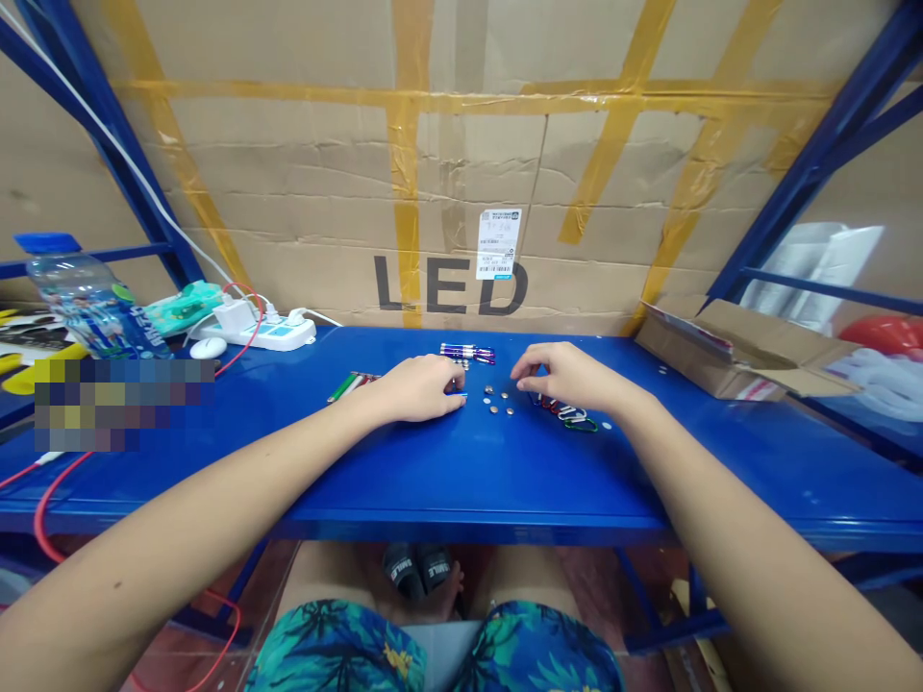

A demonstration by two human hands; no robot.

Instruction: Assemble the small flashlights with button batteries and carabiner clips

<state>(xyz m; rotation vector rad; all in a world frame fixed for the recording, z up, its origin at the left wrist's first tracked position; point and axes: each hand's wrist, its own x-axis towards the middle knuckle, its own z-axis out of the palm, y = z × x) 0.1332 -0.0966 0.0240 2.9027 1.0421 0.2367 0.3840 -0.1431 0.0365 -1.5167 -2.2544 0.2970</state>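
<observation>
My left hand (425,389) rests low over the blue table, fingers curled and thumb bent in. A small bluish thing shows at its thumb tip, too small to name. To the right, my right hand (569,375) hovers with bent fingers, the tips slightly apart and nothing visible between them. Several small round silver discs, like button cells (488,390), lie between the hands. Behind them is a group of purple and blue mini flashlights (467,354). Coloured carabiners (581,421) lie partly under my right hand. Green, white and red slim pieces (350,386) sit beside my left wrist.
A white power strip (278,333) with plugs and cables stands at the back left, near a drink bottle (90,298). At the right is an open cardboard box (728,351). A large taped carton (324,192) forms the back wall. The table's front edge (468,524) is close to me.
</observation>
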